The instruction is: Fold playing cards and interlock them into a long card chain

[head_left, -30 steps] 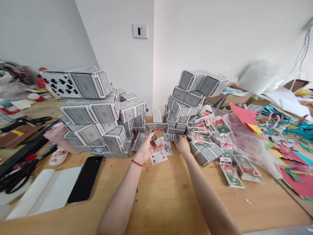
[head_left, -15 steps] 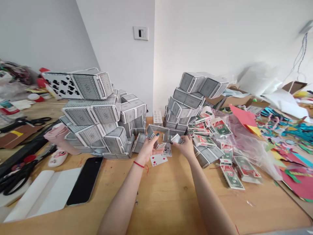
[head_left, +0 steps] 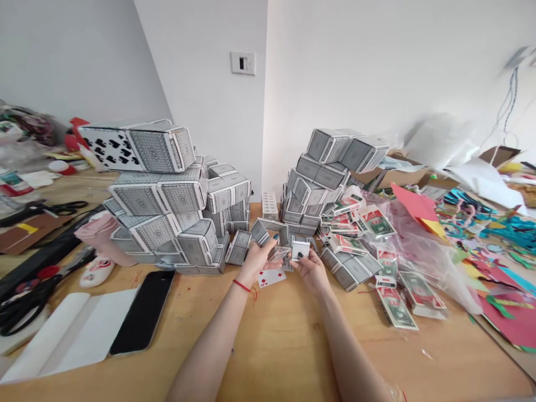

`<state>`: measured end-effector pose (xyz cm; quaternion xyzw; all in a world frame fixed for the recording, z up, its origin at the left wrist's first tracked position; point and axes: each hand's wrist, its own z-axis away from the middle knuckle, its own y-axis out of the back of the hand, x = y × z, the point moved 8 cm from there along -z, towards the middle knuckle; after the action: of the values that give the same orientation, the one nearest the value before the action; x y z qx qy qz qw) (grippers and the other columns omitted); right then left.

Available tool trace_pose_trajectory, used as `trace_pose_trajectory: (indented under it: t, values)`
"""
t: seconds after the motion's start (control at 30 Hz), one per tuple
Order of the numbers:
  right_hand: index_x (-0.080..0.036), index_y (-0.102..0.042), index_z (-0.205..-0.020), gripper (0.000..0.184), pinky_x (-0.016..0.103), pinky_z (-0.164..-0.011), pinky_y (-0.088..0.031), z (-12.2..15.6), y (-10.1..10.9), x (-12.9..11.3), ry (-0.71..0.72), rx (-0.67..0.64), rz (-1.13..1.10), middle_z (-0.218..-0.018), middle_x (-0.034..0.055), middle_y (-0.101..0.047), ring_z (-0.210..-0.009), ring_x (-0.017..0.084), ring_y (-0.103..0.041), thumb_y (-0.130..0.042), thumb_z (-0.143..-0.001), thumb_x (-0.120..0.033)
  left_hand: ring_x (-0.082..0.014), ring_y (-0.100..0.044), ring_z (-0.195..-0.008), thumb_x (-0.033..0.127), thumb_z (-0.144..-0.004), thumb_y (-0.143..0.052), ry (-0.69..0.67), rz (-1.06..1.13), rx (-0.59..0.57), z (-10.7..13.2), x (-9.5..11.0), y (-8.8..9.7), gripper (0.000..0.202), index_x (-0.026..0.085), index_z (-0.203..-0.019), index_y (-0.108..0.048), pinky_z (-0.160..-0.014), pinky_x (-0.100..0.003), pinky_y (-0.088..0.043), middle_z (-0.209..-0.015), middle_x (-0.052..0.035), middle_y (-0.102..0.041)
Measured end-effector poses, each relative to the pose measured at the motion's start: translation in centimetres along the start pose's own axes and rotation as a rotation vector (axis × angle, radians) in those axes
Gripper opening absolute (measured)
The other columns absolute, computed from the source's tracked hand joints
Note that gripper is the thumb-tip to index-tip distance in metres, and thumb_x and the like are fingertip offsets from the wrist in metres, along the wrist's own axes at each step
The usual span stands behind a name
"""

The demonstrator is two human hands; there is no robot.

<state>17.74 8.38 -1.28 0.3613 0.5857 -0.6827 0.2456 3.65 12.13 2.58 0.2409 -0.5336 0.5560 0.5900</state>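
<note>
My left hand (head_left: 256,260), with a red string on the wrist, is closed on a folded playing card (head_left: 278,254) between thumb and fingers. Just right of it, my right hand (head_left: 313,272) pinches a small folded card piece (head_left: 300,248), its pale side facing me. Beneath my left hand a diamonds playing card (head_left: 271,278) lies face up on the wooden table (head_left: 285,340). Grey-backed folded-card blocks (head_left: 238,247) lie behind and left of the hands. Larger stacks of such blocks rise as a left wall (head_left: 180,195) and a right wall (head_left: 320,172).
Red and green card boxes (head_left: 396,304) are scattered at the right, near clear plastic bags and coloured paper scraps (head_left: 506,312). On the left are a black phone (head_left: 142,312), white paper (head_left: 79,335), scissors (head_left: 29,304) and a pink doll-like figure (head_left: 98,234).
My right hand has moved slightly left and lower, closer to my left hand, and turned its card piece to face me. The left hand keeps its hold almost in place.
</note>
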Motion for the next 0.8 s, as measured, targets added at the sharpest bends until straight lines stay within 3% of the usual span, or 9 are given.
trace_pose_trajectory:
  t: [0.2,0.33,0.47,0.57,0.8]
  values:
    - [-0.020,-0.051,-0.086,0.035,0.035,-0.073,-0.053,0.1,0.2,0.3,-0.003,0.025,-0.037,-0.083,0.0020,-0.067,-0.084,0.022,-0.064,-0.069,-0.057,-0.015,-0.0197,-0.062,-0.065,0.038,-0.063,-0.065,0.021,0.021,0.006,-0.3,-0.3,0.4,0.040,0.020,-0.093,-0.048,-0.059,-0.034,-0.052,-0.075,-0.0043,-0.062]
    - [-0.021,-0.050,-0.085,0.030,0.034,-0.056,-0.055,0.1,0.5,0.9,-0.059,0.048,0.011,-0.079,0.0027,-0.067,-0.071,0.022,-0.066,-0.067,-0.062,-0.025,-0.0149,-0.059,-0.071,0.017,-0.060,-0.063,-0.061,0.029,0.050,-0.5,0.2,1.1,0.031,0.019,-0.087,-0.045,-0.061,-0.029,-0.050,-0.081,-0.0012,-0.060]
    - [-0.019,-0.050,-0.103,0.041,0.029,-0.044,-0.051,0.4,0.3,1.7,-0.140,0.028,0.089,-0.064,0.0015,-0.066,-0.054,0.020,-0.064,-0.063,-0.064,-0.028,-0.0109,-0.055,-0.064,0.008,-0.056,-0.054,-0.090,0.030,0.083,-0.8,0.1,1.5,0.034,0.020,-0.087,-0.044,-0.053,-0.021,-0.044,-0.076,0.0013,-0.058]
    - [-0.016,-0.052,-0.109,0.046,0.025,-0.040,-0.048,0.8,-0.2,2.2,-0.182,0.000,0.134,-0.055,0.0002,-0.064,-0.044,0.016,-0.060,-0.059,-0.064,-0.027,-0.0091,-0.053,-0.066,0.006,-0.054,-0.049,-0.156,0.082,0.108,-1.0,0.3,1.6,0.033,0.019,-0.085,-0.045,-0.053,-0.018,-0.040,-0.079,0.0014,-0.056]
    - [-0.012,-0.060,-0.100,0.041,0.018,-0.029,-0.037,1.8,-2.0,2.5,-0.274,-0.118,0.224,-0.069,0.0052,-0.067,-0.036,0.010,-0.052,-0.055,-0.062,-0.026,-0.0088,-0.051,-0.065,0.011,-0.059,-0.051,-0.237,0.070,0.152,-1.4,0.0,1.7,0.028,0.019,-0.085,-0.049,-0.057,-0.019,-0.038,-0.076,0.0024,-0.056]
